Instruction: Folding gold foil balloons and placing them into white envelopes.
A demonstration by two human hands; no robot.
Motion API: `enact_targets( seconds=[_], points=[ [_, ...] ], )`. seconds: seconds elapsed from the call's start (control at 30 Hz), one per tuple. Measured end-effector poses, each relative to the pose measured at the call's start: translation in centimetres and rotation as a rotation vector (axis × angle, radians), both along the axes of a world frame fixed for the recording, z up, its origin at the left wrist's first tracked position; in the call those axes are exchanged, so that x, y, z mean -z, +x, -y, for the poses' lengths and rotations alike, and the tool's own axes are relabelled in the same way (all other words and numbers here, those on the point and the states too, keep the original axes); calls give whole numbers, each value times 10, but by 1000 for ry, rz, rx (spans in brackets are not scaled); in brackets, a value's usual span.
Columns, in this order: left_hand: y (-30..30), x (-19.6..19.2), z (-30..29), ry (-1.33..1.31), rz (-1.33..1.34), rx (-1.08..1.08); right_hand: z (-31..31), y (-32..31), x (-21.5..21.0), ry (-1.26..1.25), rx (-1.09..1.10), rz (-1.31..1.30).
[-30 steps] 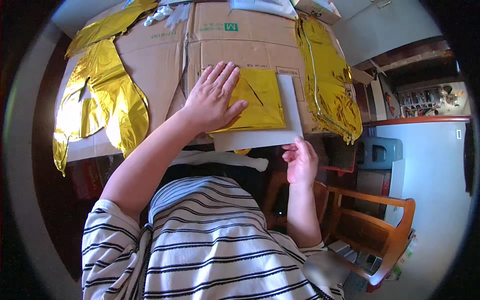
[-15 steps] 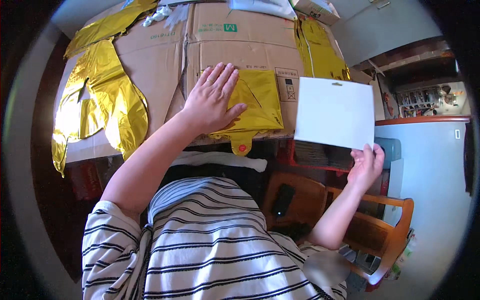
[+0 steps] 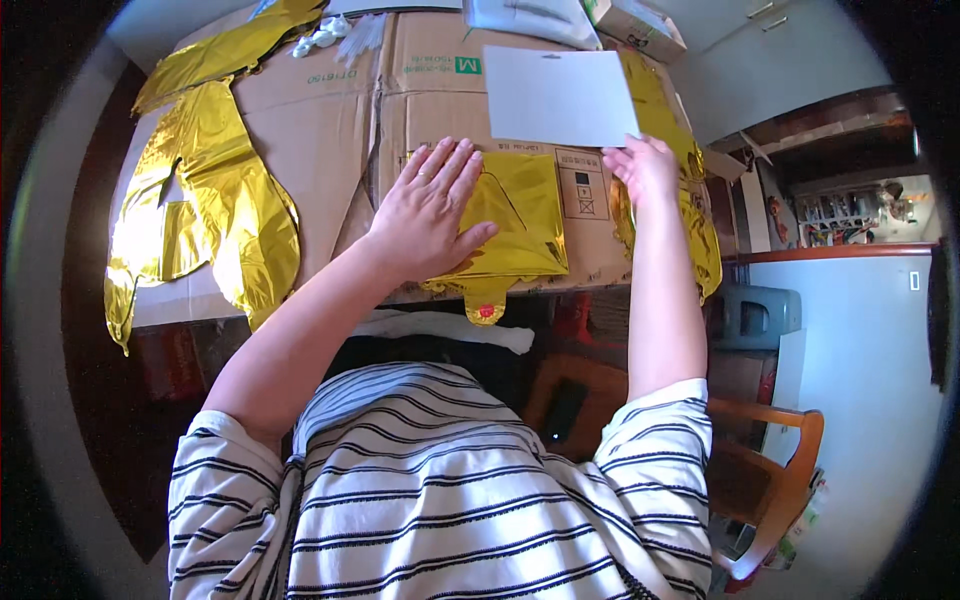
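Note:
A folded gold foil balloon lies near the cardboard's front edge, its round tab with a red dot hanging over. Flat on its left part rests my left hand, fingers stretched out. My right hand pinches the lower right corner of a white card that has a small hanging slot at its top. The card is above the cardboard, beyond the folded balloon. To the left, an unfolded gold foil balloon is spread out, partly over the front edge.
Brown cardboard covers the table. More gold foil lies at the back left and on the right side. White clips and clear strips, a plastic packet and a box sit at the back. A wooden chair stands at right.
My right hand has carried the white card forward and left, from beside the table's right front to over the cardboard. My left hand stays on the folded balloon.

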State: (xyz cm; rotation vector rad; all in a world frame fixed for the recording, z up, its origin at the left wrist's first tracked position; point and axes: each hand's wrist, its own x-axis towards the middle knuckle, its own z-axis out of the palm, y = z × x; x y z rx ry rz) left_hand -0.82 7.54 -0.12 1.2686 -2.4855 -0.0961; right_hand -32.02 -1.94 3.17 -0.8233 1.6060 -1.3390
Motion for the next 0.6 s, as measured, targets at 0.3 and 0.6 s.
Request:
enact_targets(
  seconds=[0.3,0.6],
  points=[
    [1,2,-2,-18,-17,0,-7,20,11,138,-369,-948],
    [1,-2,-3,15,18,-8,-32,19,-19,377,-836,-790]
  ],
)
